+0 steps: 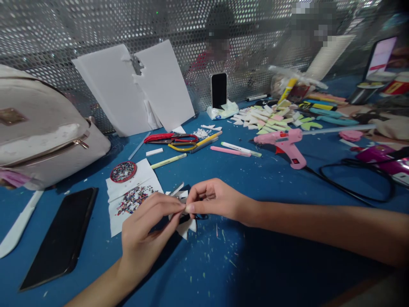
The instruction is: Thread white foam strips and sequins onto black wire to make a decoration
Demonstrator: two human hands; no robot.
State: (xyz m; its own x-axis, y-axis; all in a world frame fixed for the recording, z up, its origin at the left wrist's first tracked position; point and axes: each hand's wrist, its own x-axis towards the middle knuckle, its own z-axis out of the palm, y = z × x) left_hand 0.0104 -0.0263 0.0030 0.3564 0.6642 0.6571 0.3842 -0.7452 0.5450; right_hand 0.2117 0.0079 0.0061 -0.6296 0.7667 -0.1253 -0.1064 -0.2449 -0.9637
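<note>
My left hand (145,232) and my right hand (214,200) meet over the blue table (223,264), fingertips pinched together on a small white foam piece (185,226) with pointed petals. Both hands are closed on it. Just left of them lies a white sheet (128,213) strewn with coloured glitter bits, and a round lid of glitter (123,172) sits on its top corner. Small scraps speckle the table below my hands.
A black phone (60,238) lies at left, a beige bag (41,132) behind it. Red scissors (171,137), pens and a pink glue gun (286,145) with black cord lie further back. White foam boards (134,85) lean on a mesh screen. Blurred people sit beyond it.
</note>
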